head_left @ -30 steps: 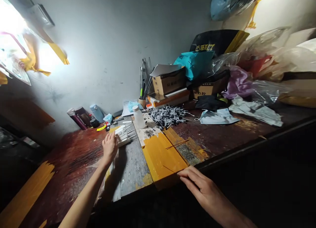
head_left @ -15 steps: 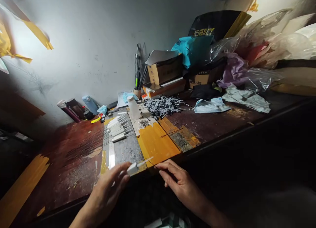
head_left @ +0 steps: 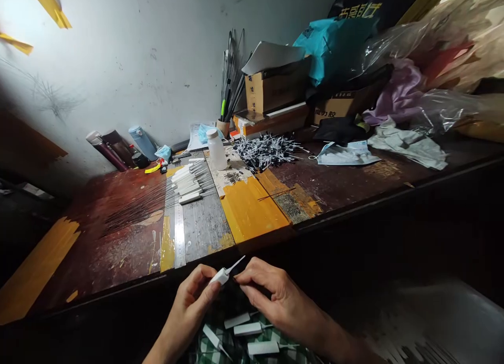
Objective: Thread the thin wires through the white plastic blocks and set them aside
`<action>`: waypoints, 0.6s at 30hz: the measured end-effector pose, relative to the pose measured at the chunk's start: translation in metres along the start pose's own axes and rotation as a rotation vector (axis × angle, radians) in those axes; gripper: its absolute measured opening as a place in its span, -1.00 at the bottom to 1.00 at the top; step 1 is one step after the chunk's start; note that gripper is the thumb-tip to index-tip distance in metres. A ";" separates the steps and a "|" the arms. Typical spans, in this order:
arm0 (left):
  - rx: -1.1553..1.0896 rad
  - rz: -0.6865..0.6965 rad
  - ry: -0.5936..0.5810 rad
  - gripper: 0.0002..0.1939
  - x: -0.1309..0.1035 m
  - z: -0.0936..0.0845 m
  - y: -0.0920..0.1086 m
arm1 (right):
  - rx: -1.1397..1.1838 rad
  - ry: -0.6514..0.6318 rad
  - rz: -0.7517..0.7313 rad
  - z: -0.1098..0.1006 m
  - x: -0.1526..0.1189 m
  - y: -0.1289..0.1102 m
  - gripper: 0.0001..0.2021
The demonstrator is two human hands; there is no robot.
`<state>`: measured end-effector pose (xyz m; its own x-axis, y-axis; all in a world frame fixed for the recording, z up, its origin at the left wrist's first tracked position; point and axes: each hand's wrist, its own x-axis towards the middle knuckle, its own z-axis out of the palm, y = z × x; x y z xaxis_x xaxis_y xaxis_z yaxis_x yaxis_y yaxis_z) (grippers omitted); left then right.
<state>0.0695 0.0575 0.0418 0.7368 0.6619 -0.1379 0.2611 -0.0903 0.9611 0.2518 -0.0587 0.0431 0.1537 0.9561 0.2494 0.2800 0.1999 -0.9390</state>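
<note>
Pinching a white piece (head_left: 219, 277) in our left hand (head_left: 197, 295), we've got it just off the near edge of the surface (head_left: 338, 196), thin tip angled up and right. Our right hand (head_left: 271, 290) is right beside that tip, fingers narrowed; honestly can't tell if it's holding anything. Below us, loose white pieces (head_left: 248, 329) sit on a checked cloth (head_left: 234, 345), and a ruler (head_left: 179, 238) lies near the surface's front edge.

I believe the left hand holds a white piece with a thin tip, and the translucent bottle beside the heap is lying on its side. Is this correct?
Not quite: the translucent bottle beside the heap stands upright, as the head view shows. The left hand does hold a white piece with a thin tip.
</note>
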 end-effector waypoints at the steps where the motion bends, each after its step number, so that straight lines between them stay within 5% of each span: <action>1: 0.014 0.016 0.038 -0.74 -0.001 0.003 -0.004 | -0.007 0.011 0.020 0.001 -0.001 0.000 -0.81; 7: 0.164 0.193 0.292 -0.83 -0.004 0.020 -0.022 | -0.021 0.058 0.155 0.014 -0.003 0.000 -0.86; 12: 0.435 0.288 0.472 -0.90 -0.009 0.008 -0.038 | 0.052 -0.068 0.272 0.018 -0.015 0.006 -0.86; 14: 0.541 0.271 0.394 -0.89 -0.016 -0.004 -0.056 | 0.037 -0.098 0.283 0.010 -0.026 0.012 -0.86; 18: 0.643 0.123 0.020 -0.81 -0.039 -0.025 -0.112 | -0.060 -0.025 0.313 -0.016 -0.053 0.030 -0.82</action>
<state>-0.0041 0.0599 -0.0544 0.7748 0.6317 -0.0258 0.5013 -0.5890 0.6339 0.2673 -0.1069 0.0054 0.2177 0.9744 -0.0558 0.2784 -0.1168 -0.9533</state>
